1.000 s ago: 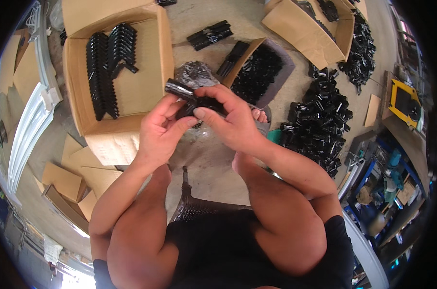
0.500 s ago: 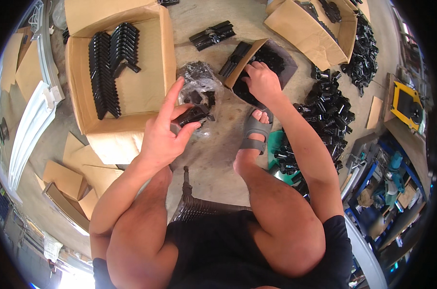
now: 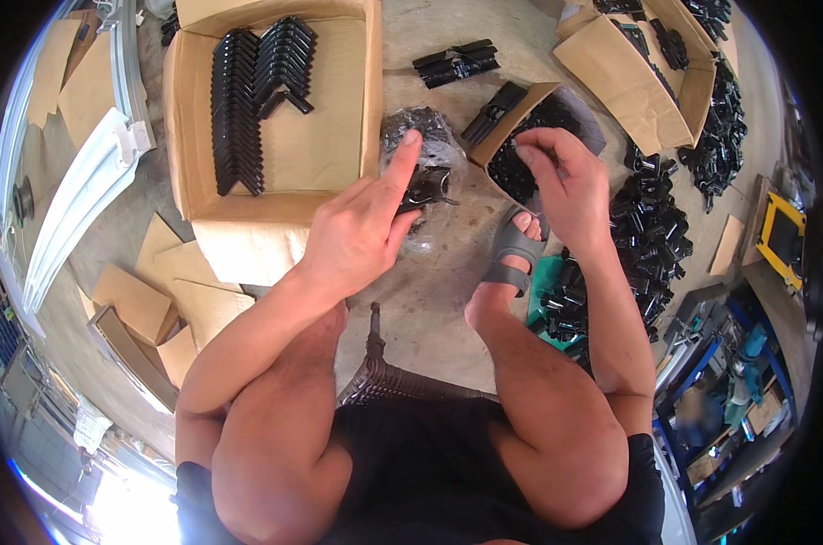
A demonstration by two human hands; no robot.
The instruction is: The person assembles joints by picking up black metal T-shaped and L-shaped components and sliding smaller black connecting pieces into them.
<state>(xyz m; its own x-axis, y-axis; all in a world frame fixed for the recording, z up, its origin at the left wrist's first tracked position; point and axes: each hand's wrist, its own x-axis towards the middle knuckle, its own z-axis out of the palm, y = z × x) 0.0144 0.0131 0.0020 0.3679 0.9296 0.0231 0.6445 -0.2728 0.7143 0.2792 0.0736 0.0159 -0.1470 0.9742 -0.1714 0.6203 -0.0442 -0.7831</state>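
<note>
The surface is a concrete floor (image 3: 429, 318), brownish-grey and stained in patches, bearing a large carton (image 3: 339, 109) with stacked rows of black angled pieces inside. White curved panels (image 3: 80, 209) lie left of the large carton; cut cardboard pieces (image 3: 211, 304) lie below it. To its right is a small box (image 3: 507, 127) of little black pieces; farther right, a heap of fittings (image 3: 647, 245) covers the floor, with a yellow frame (image 3: 774, 260) beyond.

The black part (image 3: 423, 189) is just right of the large carton, in front of a clear plastic bag (image 3: 411, 127). It appears glossy and short (its full outline is hidden by fingers). The left hand (image 3: 357, 236) grips it, index finger extended. The right hand (image 3: 570, 182) is over the small box, thumb and forefinger nearly together; whether they pinch anything cannot be told.
</note>
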